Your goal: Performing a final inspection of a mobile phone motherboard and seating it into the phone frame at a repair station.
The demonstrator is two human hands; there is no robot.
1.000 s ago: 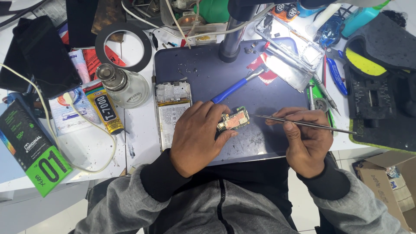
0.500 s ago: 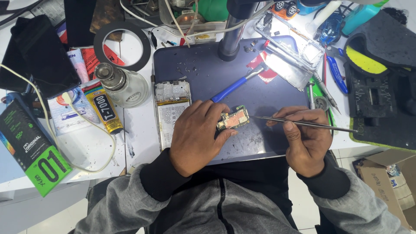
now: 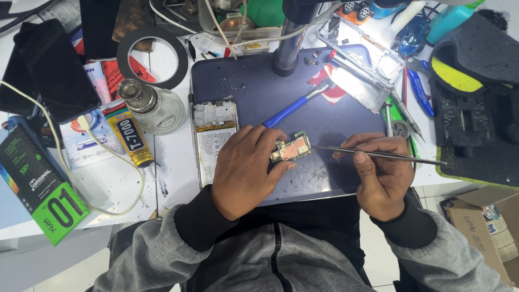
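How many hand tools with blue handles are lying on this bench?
2: a blue-handled brush on the dark mat above the left hand, and a blue-handled tool at the mat's right edge. Clutter may hide more.

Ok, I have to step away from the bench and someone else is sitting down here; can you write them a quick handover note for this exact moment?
Left hand: fingers pinch a small circuit board over the dark work mat.
Right hand: holds metal tweezers, tips just right of the board, not touching it.
Opened phone frame lies at the mat's left edge; blue-handled tool above the board; glue tube and glass bottle to the left.
Done: board is out of the frame.
Left: board not refitted, frame still open.
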